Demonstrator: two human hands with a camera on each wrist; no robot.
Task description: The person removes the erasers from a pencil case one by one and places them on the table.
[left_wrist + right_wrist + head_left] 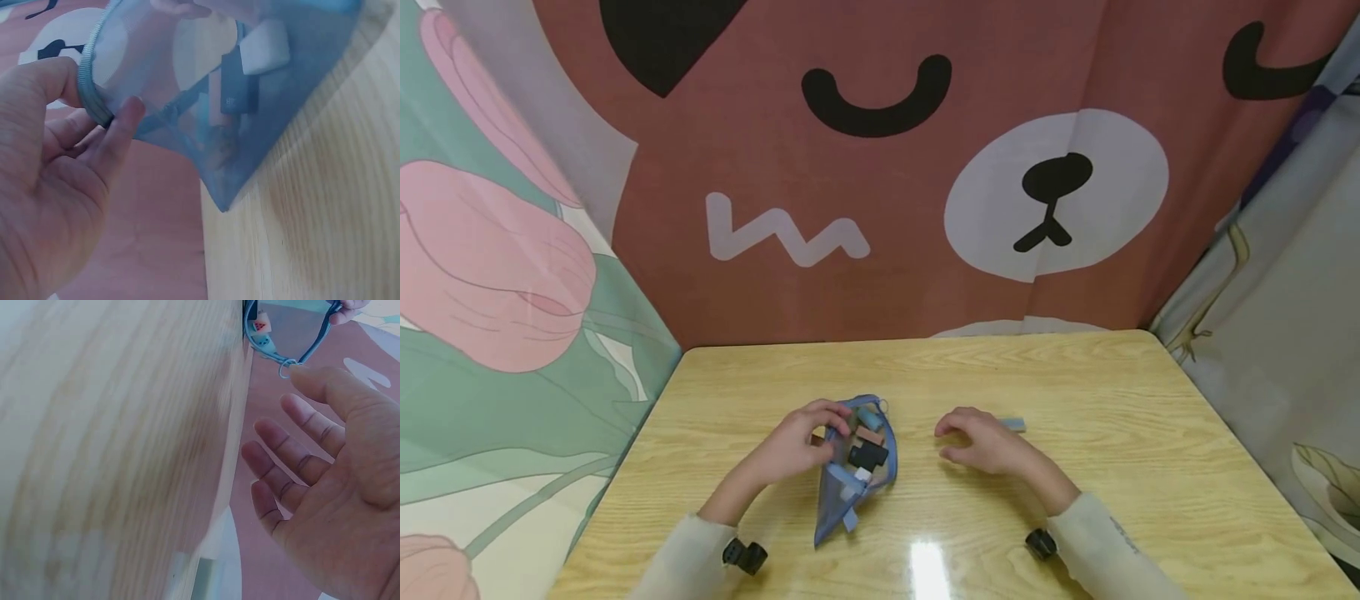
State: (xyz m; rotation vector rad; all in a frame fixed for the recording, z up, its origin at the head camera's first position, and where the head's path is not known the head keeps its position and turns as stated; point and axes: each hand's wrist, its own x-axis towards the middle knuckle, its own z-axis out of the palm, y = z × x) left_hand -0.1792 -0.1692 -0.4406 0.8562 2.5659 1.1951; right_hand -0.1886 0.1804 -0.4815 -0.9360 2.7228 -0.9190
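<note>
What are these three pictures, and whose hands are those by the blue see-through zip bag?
There's no robot here, just a person's left hand and right hand, both bare. The widest picture comes from a camera on the person's head, looking forward and down. The others come from small black cameras worn on the wrists, each showing one hand up close. On the pale yellow wooden table is that blue see-through zip bag, open, with little things inside, like a dark, chunky piece. The left hand pinches the bag's rim. The right hand holds nothing. Just beyond it lies a small, flat, light-blue bar.
</note>
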